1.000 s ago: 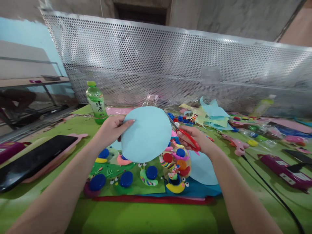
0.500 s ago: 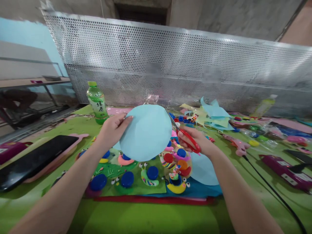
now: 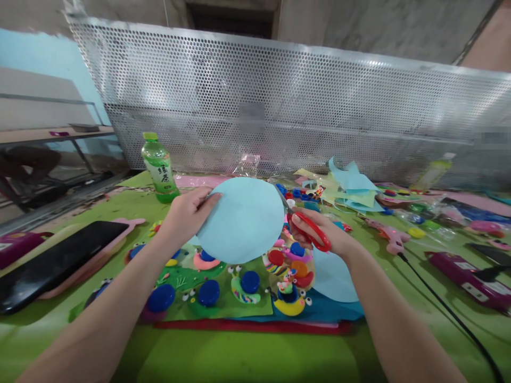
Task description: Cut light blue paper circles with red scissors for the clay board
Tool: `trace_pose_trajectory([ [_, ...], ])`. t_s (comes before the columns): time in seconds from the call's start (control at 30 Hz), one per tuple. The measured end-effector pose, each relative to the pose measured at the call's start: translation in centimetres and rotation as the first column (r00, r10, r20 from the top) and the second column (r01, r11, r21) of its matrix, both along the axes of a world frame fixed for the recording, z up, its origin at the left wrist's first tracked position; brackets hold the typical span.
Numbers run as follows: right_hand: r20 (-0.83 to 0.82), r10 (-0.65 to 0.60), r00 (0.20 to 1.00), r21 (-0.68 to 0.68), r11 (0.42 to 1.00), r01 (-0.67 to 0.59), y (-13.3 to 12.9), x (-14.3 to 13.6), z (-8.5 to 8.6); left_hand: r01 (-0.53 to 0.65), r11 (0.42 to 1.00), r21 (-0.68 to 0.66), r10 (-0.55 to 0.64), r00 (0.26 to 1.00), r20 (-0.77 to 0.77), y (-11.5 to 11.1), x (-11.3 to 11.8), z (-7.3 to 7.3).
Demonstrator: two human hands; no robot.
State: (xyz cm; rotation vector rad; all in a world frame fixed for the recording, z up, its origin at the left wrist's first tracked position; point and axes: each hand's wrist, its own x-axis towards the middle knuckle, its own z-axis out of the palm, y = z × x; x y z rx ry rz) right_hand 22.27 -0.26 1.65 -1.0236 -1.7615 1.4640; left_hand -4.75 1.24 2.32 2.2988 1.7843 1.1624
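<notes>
My left hand (image 3: 194, 210) pinches the left edge of a round sheet of light blue paper (image 3: 241, 221), thumb on its near face. The sheet is held up above the table. Red-handled scissors (image 3: 315, 232) are in my closed right hand (image 3: 309, 227), their blades at the sheet's right edge. Below the sheet lie clay snails with bottle-cap shells, among them a green snail (image 3: 244, 287) and a yellow one (image 3: 289, 304), on a green and blue paper base (image 3: 255, 309). Another light blue paper piece (image 3: 335, 276) lies under my right wrist.
A green tea bottle (image 3: 160, 170) stands at the back left, a black phone (image 3: 59, 260) at the left. Paper scraps (image 3: 351, 183) lie at the back right. A pink glue gun (image 3: 393, 236) with a black cord and a purple power strip (image 3: 467, 279) are on the right.
The round sheet has tipped slightly and its top edge sits a little lower. My left hand has shifted slightly right with it; the scissors stay at its right edge.
</notes>
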Motion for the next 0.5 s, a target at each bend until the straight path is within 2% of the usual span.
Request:
trace_pose_trajectory([
  [0.13, -0.010, 0.005, 1.000, -0.024, 1.000, -0.005, 0.27, 0.18, -0.27, 0.003, 1.000, -0.004, -0.003, 1.000, 0.012, 0.13, -0.15, 0.00],
  [0.5, -0.013, -0.003, 1.000, 0.031, 1.000, 0.003, 0.24, 0.23, -0.35, 0.050, 0.999, -0.011, -0.049, 0.993, 0.109, 0.33, -0.17, -0.12],
])
